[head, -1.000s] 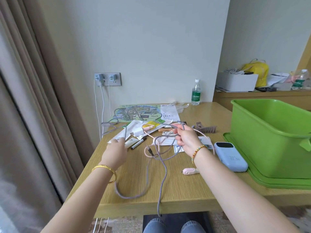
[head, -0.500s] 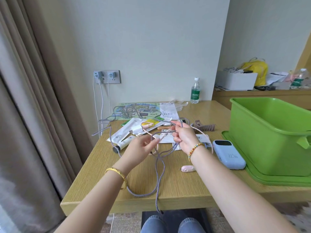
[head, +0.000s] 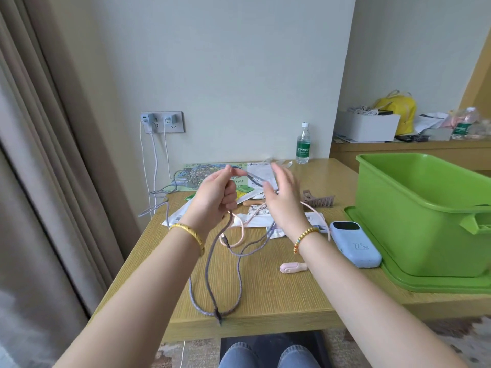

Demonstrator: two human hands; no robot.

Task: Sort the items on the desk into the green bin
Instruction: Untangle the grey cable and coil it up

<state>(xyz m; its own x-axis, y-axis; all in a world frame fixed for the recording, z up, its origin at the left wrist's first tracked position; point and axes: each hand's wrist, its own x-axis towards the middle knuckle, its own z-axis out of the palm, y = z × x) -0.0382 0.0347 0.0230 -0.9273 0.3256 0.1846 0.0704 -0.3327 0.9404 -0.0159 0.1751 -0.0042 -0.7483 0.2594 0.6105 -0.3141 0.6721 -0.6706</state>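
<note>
Both hands have risen above the desk (head: pixel 265 296) since the earlier frame, lifting the grey cable (head: pixel 210 277) with them. Left hand (head: pixel 216 199) grips the cable, fingers curled round it and thumb and forefinger pinching its upper run. Right hand (head: pixel 283 201) is spread with straight fingers, the cable passing across them. Loops of the cable hang down to the near desk edge. At right the green bin (head: pixel 425 208) stands on its green lid (head: pixel 372 251), the blue power bank (head: pixel 354 247) just beside it on the left.
</note>
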